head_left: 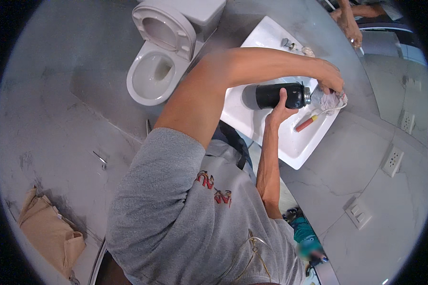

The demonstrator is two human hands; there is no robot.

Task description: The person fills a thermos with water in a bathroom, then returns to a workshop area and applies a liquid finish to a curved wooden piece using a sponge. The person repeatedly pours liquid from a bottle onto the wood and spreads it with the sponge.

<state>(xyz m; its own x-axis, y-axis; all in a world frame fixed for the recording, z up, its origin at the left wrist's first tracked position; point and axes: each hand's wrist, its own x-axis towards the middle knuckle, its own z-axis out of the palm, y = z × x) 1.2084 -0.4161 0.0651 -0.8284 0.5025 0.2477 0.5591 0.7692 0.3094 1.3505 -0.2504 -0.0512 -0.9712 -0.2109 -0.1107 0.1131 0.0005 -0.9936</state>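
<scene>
My left hand (pixel 330 77) reaches across to the sink's right side, its fingers curled on a pale pink-and-white crumpled item (pixel 333 100), possibly a cloth. My right hand (pixel 281 111) grips a black bottle (pixel 269 95) lying sideways over the white sink (pixel 294 156), its uncapped-looking metal neck toward the right, just below my left hand. An orange-and-yellow handle (pixel 305 124) with a pale cord or stem rests in the basin below the bottle, running up toward the pale item. The left fingertips are partly hidden.
A white toilet (pixel 140 90) with raised lid stands left of the sink, near the tap (pixel 286 43). The mirror (pixel 387 76) lines the upper right, reflecting hands. Sockets (pixel 392 160) and a switch (pixel 358 213) are on the right wall. A beige cloth (pixel 50 230) hangs lower left.
</scene>
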